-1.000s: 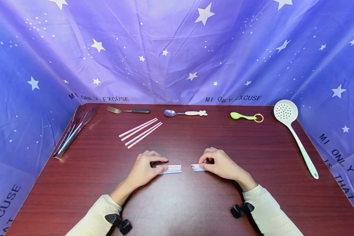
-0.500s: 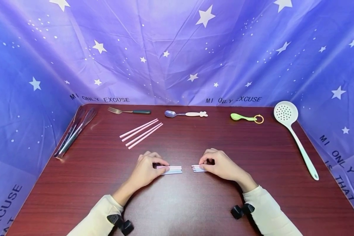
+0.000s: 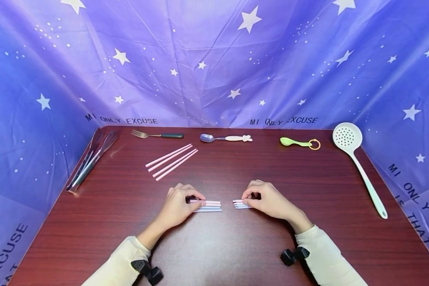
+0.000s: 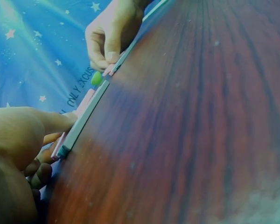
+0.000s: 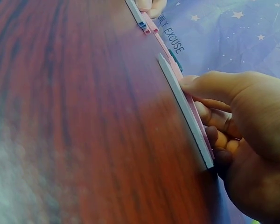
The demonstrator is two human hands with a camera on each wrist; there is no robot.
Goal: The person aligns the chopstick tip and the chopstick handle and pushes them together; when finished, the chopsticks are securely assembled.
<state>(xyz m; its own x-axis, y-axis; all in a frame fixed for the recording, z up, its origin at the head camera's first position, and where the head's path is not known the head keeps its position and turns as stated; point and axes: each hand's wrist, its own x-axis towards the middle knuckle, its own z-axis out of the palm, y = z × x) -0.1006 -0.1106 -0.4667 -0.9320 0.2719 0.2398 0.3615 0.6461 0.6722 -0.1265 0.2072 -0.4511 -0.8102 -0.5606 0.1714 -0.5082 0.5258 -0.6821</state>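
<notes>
In the head view my left hand pinches a row of short pink and pale blue sticks between thumb and fingers, low over the dark red table. Opposite it, my right hand pinches a similar row of pink and pale blue sticks. A narrow gap parts the two rows, which point end to end. From the left wrist, a pale blue stick lies beside pink ones under the thumb. Seen from the right wrist, the thumb presses on a pink stick next to a pale blue one; fingers curl behind.
Several pink chopsticks lie fanned behind my left hand. Along the back are a fork, a rabbit-handled spoon and a green spoon with an orange ring. Long utensils lie left, a white skimmer right.
The left hand's fingertips have dropped slightly onto its sticks, and the pale blue ones sit a little more spread. My right hand holds almost the same place. The whole view shifts slightly.
</notes>
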